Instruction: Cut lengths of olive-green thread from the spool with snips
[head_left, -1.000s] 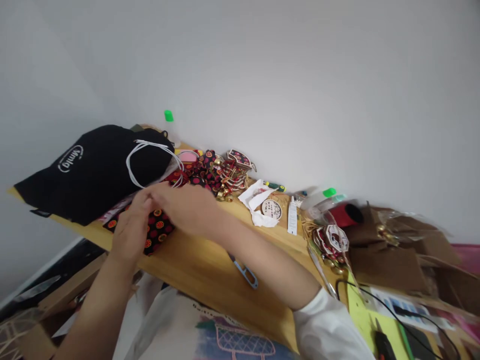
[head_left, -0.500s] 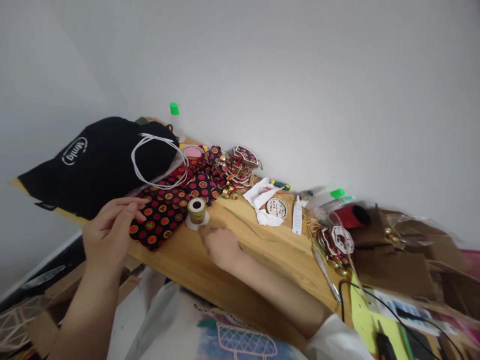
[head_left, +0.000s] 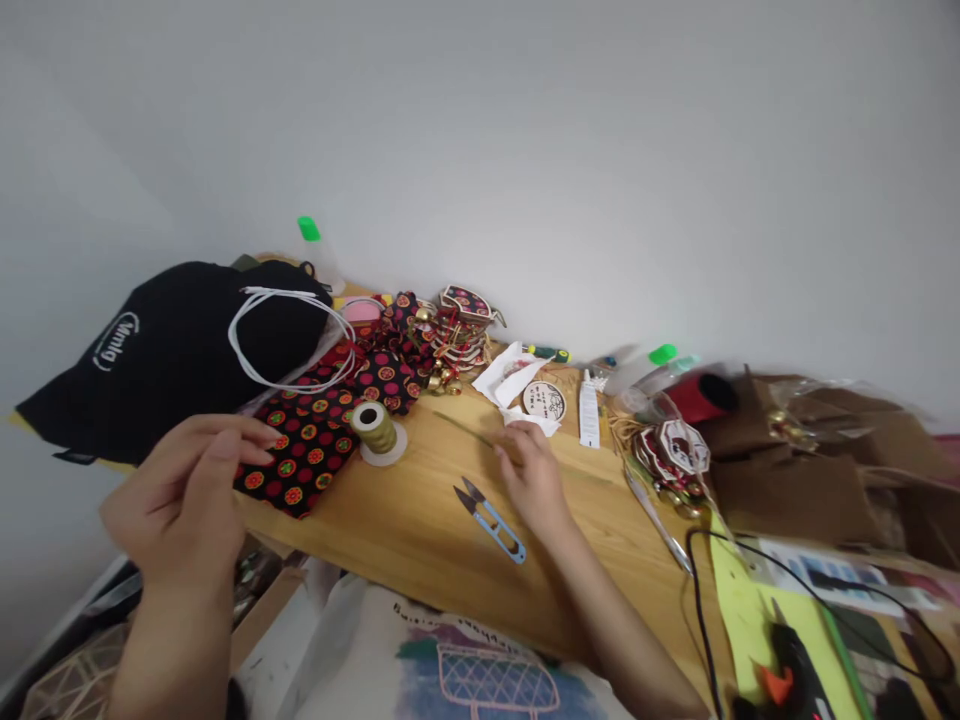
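Observation:
My left hand (head_left: 187, 490) is raised at the left, in front of the patterned cloth, with thumb and fingers pinched together; anything between them is too small to make out. My right hand (head_left: 534, 485) is low over the wooden table, its curled fingers at a thin olive-green cord (head_left: 461, 428). Light-blue thread snips (head_left: 496, 525) lie beside that hand, blades toward the upper left. Between my hands, a spool of olive cord (head_left: 375, 430) stands on the table at the edge of the black cloth with red and orange flowers (head_left: 300, 455).
A black bag (head_left: 172, 350) with a coiled white cable (head_left: 240, 345) lies at the left. Bell ornaments (head_left: 459, 340), white paper (head_left: 504, 375), a round printed disc (head_left: 544, 401) and a white tube (head_left: 589, 415) line the back. A glue gun (head_left: 799, 665) and cardboard boxes (head_left: 795, 490) are at the right.
My right hand has moved from beside the spool rightward to the cord on the table. The snips now show where my forearm was. My left hand stays pinched, slightly lower and further left in view.

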